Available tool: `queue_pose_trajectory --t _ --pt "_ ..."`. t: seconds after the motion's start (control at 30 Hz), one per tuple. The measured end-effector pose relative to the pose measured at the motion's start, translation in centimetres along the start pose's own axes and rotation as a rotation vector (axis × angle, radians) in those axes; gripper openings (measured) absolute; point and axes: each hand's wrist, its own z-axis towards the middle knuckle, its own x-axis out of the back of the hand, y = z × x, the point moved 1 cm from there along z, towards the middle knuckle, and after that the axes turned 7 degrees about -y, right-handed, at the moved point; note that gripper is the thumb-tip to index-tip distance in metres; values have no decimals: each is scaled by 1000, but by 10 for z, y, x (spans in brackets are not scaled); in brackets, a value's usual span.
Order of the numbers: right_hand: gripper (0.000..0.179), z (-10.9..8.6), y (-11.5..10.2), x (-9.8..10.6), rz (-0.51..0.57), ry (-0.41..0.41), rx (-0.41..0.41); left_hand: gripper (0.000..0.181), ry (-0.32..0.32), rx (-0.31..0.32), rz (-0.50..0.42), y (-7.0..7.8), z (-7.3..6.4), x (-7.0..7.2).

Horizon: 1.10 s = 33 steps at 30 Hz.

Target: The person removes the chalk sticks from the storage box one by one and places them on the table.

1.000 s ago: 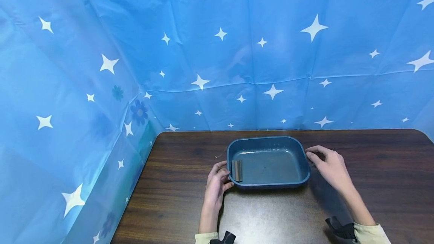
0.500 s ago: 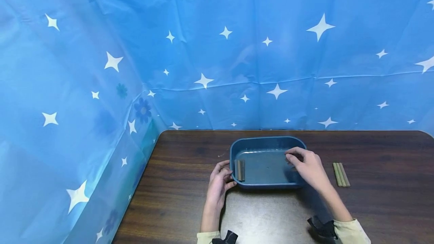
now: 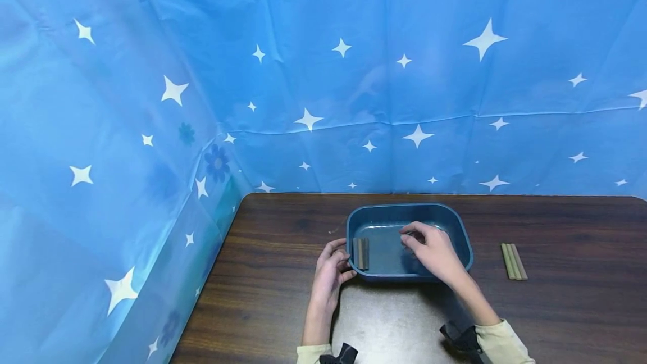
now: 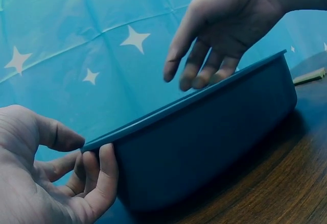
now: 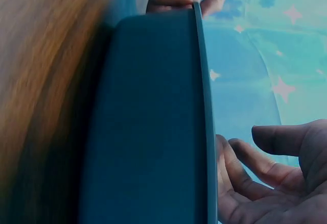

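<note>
A blue plastic basin sits on the wooden table. My left hand holds its left end; in the left wrist view the thumb is at the rim and the fingers bend against the outer wall. Inside, along that left end, lie short grey-brown sticks side by side. Over the basin's right half hovers my right hand, fingers loosely bent, thumb apart from them and nothing visible between. The right wrist view has this hand beyond the basin's rim.
Short green sticks lie together on the table to the right of the basin. A blue sheet with white stars hangs behind the table's far edge and along its left side.
My right hand has moved left from beside the basin's right end to over its inside, uncovering the green sticks on the table. My left hand has stayed on the basin.
</note>
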Motion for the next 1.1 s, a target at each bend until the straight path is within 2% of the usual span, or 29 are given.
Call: queue_pose_trajectory --t 0.57,0.83,1.1 --pt "29 21 -8 -47 10 -79 -27 44 -4 12 4 -1 -1 0" --pt "38 36 -8 -65 3 -146 -70 43 -2 21 3 -1 0 1" --pt "44 49 -11 -77 -52 -197 -130 42 4 21 11 1 -1 1"
